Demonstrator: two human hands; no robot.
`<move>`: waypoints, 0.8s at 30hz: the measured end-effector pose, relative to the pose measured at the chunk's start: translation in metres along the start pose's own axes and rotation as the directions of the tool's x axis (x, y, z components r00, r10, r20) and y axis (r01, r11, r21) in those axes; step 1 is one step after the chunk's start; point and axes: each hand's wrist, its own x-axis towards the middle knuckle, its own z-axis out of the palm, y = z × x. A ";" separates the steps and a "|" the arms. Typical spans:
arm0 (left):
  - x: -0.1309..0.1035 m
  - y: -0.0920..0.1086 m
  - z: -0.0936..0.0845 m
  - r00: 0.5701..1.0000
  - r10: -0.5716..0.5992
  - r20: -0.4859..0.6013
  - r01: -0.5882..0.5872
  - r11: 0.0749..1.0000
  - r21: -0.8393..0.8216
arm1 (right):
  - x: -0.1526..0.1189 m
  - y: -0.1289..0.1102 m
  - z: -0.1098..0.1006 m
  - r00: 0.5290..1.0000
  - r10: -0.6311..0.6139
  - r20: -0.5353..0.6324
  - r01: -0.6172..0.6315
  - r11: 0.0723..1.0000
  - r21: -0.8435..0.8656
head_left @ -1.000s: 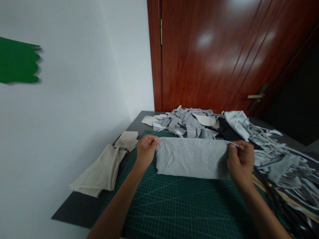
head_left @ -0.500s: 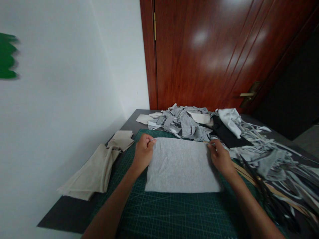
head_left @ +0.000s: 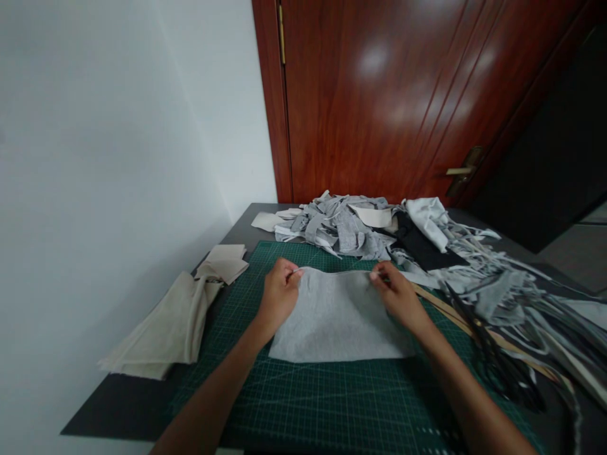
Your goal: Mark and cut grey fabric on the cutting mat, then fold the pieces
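While both hands pinch its far edge, a grey cloth [head_left: 339,322] spreads over the green cutting mat [head_left: 327,398], its near edge running straight and its top edge sagging slightly between the grips. The left hand [head_left: 279,292] grasps one far corner between thumb and fingers; the right hand [head_left: 396,294] grips the same edge near the other end, fingers curled around it. To the left, a folded beige fabric [head_left: 165,328] lies partly along the edge of the mat, with smaller cream pieces [head_left: 225,262] just beyond it. Behind the mat, a heap of grey scraps [head_left: 339,224] sits on the dark table [head_left: 114,404], near the wooden door [head_left: 360,114]. Beside it on the right are a black cloth [head_left: 422,243] and a tangle of pale strips [head_left: 502,284]. Black-handled scissors [head_left: 493,354] rest to the right of the right hand, across tan strips [head_left: 446,309].
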 end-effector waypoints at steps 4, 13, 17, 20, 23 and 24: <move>-0.018 0.009 0.016 0.990 -0.082 0.118 0.101 0.981 -0.163 | -0.014 -0.025 0.020 0.952 0.235 0.196 -0.302 0.828 0.473; -0.055 0.027 0.035 0.991 -0.039 0.126 0.071 0.963 -0.261 | -0.052 -0.060 0.058 0.972 0.104 0.209 -0.211 0.773 0.599; -0.057 0.028 0.035 0.987 0.002 0.159 0.043 0.960 -0.277 | -0.049 -0.059 0.049 0.957 0.021 0.291 -0.201 0.770 0.605; -0.055 0.029 0.034 0.981 0.005 0.194 0.058 0.946 -0.319 | -0.044 -0.057 0.038 0.935 -0.036 0.354 -0.200 0.768 0.608; -0.051 0.030 0.033 0.978 -0.021 0.208 0.100 0.921 -0.376 | -0.041 -0.054 0.031 0.903 -0.105 0.416 -0.190 0.772 0.607; -0.050 0.030 0.033 0.978 -0.032 0.206 0.112 0.915 -0.388 | -0.039 -0.053 0.030 0.895 -0.118 0.431 -0.190 0.773 0.606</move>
